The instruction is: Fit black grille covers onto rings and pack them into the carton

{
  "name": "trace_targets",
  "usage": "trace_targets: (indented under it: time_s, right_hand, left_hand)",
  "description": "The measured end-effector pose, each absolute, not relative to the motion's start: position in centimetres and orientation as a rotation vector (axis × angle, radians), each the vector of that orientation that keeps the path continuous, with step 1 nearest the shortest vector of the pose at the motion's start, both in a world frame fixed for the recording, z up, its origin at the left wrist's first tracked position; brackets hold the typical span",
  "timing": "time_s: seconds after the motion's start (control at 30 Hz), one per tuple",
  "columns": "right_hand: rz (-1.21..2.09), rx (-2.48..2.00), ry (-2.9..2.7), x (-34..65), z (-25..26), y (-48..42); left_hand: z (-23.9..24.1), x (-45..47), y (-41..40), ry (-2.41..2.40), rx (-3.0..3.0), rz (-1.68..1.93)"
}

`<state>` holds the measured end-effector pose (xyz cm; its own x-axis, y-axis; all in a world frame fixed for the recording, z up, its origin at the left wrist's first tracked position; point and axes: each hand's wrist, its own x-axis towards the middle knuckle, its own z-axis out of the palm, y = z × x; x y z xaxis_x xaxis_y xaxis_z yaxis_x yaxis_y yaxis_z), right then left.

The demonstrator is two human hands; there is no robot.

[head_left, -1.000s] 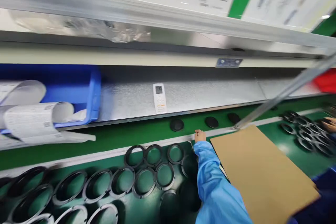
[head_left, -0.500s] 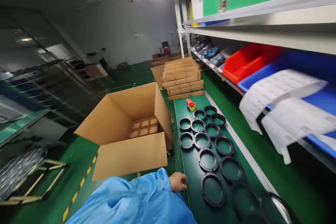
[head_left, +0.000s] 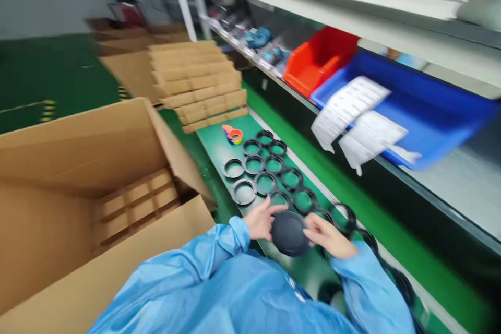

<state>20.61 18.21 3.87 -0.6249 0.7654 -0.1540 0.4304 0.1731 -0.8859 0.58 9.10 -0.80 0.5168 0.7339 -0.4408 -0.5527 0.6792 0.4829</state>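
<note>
A black round cap (head_left: 289, 233) — seemingly light and stiff, best taken by its rim — is held between the left hand (head_left: 261, 222) and right hand (head_left: 325, 236), fingers spread on either side; both forearms are bent inward; it is held just above the green bench (head_left: 213, 151), over black rings (head_left: 231, 191).

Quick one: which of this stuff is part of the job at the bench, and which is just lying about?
Part of the job:
left hand, right hand
black round disc, held between them
black rings on the green bench
probably the open cardboard box

Likely just lying about:
orange tape dispenser
red bin
blue bin
</note>
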Motion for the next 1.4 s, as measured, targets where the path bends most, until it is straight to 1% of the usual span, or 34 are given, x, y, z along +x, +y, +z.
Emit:
trace_targets:
  time_s: [0.1, 0.2, 0.33, 0.4, 0.47, 0.53, 0.67, 1.1, 1.2, 1.4]
  right_hand:
    - [1.454, -1.133, -2.111, 22.0, 5.6, 16.1]
    - [1.377, -1.095, -2.088, 20.7, 6.9, 16.1]
    - [1.343, -1.109, -1.838, 18.6, 7.0, 15.4]
    - [1.223, -1.138, -1.679, 18.2, 6.8, 14.1]
    - [1.036, -1.122, -1.616, 18.3, 6.9, 12.6]
    - [0.882, -1.091, -1.654, 18.6, 7.0, 11.1]
    - [0.75, -1.128, -1.754, 19.1, 6.7, 9.0]
    - [0.446, -1.201, -1.948, 21.5, 4.9, 8.0]
    - [0.463, -1.211, -1.993, 21.6, 4.7, 8.7]
    - [0.676, -1.15, -1.884, 22.2, 4.2, 9.4]
  left_hand:
    - [0.4, -0.3, 10.3, 0.525, 0.252, 0.697]
    - [0.4, -1.3, 9.8, 0.407, 0.214, 0.584]
    - [0.7, -1.9, 8.8, 0.309, 0.177, 0.651]
    - [1.8, -1.9, 8.7, 0.333, 0.153, 0.69]
    - [3.2, -2.0, 8.8, 0.377, 0.133, 0.715]
    - [4.6, -2.0, 9.0, 0.424, 0.124, 0.717]
    - [6.0, -1.6, 9.2, 0.472, 0.145, 0.694]
    - [6.1, 1.7, 9.1, 0.593, 0.187, 0.657]
    - [6.0, 2.6, 8.7, 0.675, 0.201, 0.646]
    - [6.1, 3.5, 8.5, 0.695, 0.233, 0.644]
